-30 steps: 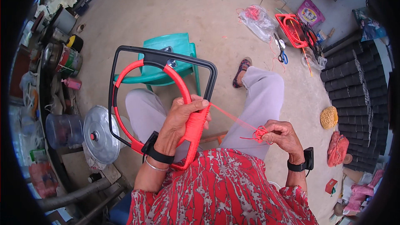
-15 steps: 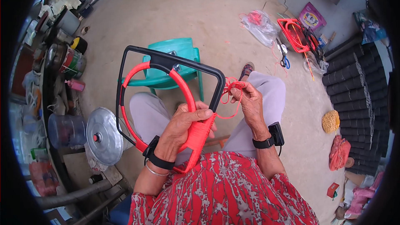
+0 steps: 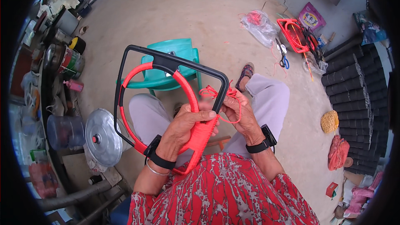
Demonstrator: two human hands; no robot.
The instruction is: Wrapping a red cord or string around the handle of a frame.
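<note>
I sit holding a black metal frame (image 3: 137, 51) with an inner ring partly wrapped in red cord (image 3: 189, 96). My left hand (image 3: 187, 125) grips the thickly wrapped lower part of the frame. My right hand (image 3: 241, 110) pinches a loose bunch of red cord (image 3: 214, 92) right against the frame's right bar. Both wrists carry black bands. My legs in light grey trousers (image 3: 271, 96) lie under the frame.
A teal plastic chair (image 3: 175, 54) stands just ahead. A metal pot lid (image 3: 102, 137) and jars sit at my left. Far right lie scissors (image 3: 283, 58), a red wrapped frame (image 3: 293, 33), a plastic bag (image 3: 260, 25) and stacked black tubes (image 3: 354, 83).
My right hand has come from far out at the right, pulling the cord taut, up to the frame's right bar; the frame has tilted a little and sits closer.
</note>
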